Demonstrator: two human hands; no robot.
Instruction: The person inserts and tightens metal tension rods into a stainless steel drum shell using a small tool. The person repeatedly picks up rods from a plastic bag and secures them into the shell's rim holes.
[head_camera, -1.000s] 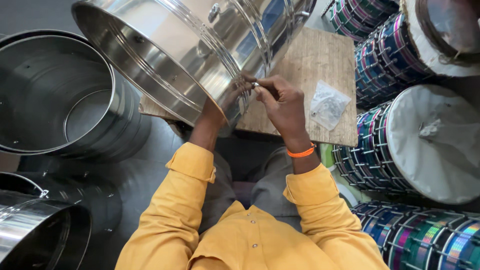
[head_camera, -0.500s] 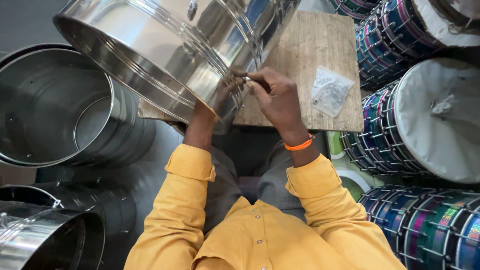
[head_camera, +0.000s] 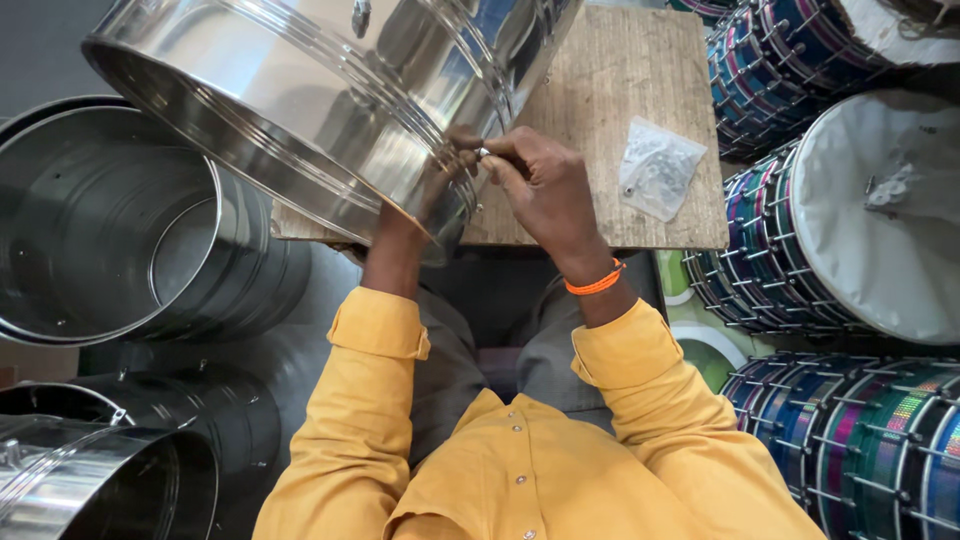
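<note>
- Steel drum shells (head_camera: 110, 230), shiny and hollow, lie stacked on their sides at far left.
- Tilted over the wooden tabletop (head_camera: 610, 90), a large steel drum shell (head_camera: 300, 110) leans toward the person.
- Left hand (head_camera: 440, 185) reaches inside that shell's rim; its fingers are hidden by the metal, so their grip cannot be told.
- Right hand (head_camera: 545, 185), with an orange band at the wrist, presses against the shell's outer wall, fingers pinched closed on a small metal fitting (head_camera: 483, 153).
- Clear plastic bag of small metal parts (head_camera: 657, 166) lies on the tabletop, just right of the hand.
- Finished drums (head_camera: 850, 200) with colourful sides and white heads crowd the right edge.
</note>
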